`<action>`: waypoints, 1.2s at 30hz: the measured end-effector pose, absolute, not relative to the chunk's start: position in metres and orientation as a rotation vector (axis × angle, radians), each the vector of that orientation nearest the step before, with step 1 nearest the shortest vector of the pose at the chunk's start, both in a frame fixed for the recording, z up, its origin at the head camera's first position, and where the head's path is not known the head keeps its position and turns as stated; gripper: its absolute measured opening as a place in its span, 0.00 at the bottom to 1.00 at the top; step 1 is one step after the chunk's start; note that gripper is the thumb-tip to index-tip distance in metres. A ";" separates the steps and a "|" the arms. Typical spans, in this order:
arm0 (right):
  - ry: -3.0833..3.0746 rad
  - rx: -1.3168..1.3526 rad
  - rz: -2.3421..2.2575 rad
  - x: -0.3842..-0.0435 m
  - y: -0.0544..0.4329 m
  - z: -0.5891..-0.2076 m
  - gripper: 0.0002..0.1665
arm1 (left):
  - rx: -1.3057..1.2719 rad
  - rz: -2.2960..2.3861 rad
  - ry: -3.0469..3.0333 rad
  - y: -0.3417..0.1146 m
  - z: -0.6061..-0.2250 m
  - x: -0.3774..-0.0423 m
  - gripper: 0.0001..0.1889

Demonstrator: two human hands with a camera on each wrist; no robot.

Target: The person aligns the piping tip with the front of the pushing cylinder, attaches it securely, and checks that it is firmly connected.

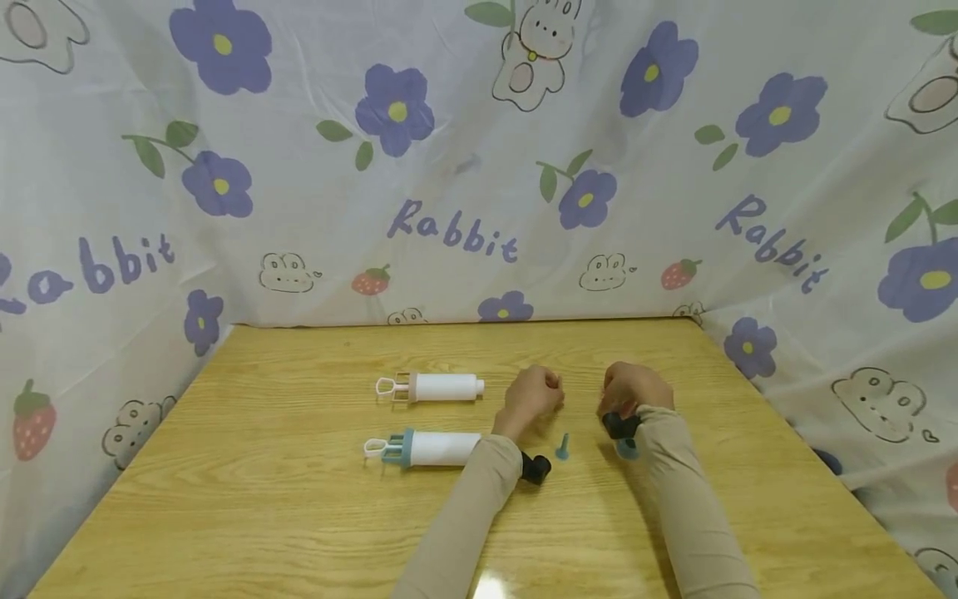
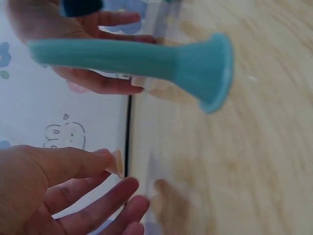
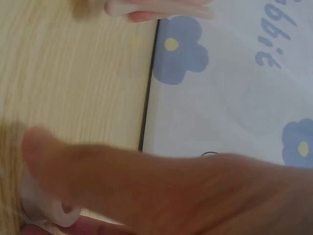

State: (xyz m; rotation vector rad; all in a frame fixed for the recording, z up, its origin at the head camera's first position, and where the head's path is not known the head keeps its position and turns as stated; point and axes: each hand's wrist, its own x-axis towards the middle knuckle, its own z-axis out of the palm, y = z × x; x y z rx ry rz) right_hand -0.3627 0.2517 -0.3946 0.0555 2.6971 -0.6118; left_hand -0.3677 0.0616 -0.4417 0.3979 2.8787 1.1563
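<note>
My left hand (image 1: 533, 395) pinches a small beige flared nozzle (image 2: 117, 164) between thumb and forefinger, the other fingers spread loosely. A teal nozzle (image 2: 122, 61) with a flared base stands on the table (image 1: 563, 448), close to the left wrist. My right hand (image 1: 636, 391) is just across from the left. In the right wrist view its thumb lies over a pale beige ring-shaped piece (image 3: 36, 203), with fingertips on the far side; the thumb hides part of this piece. Below the right wrist lies a teal piece (image 1: 627, 449), partly covered by the black wrist camera.
To the left lies a white syringe-like tube (image 1: 446, 387) with a beige collar and loop handle. Nearer, a similar tube (image 1: 441, 449) with a teal collar is partly covered by the left sleeve. A printed curtain (image 1: 449, 291) hangs along the wooden table's (image 1: 247, 499) back edge.
</note>
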 end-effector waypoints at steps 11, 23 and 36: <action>2.622 -0.377 -0.796 -0.374 0.256 -0.392 0.18 | 0.517 1.423 2.826 0.031 -0.400 -0.361 0.11; 2.494 -0.810 -1.482 -0.363 0.213 -0.345 0.26 | 0.507 0.972 3.342 -0.058 -0.346 -0.345 0.10; 2.486 -0.967 -1.847 -0.349 0.167 -0.334 0.26 | 0.644 1.013 3.408 -0.075 -0.326 -0.323 0.09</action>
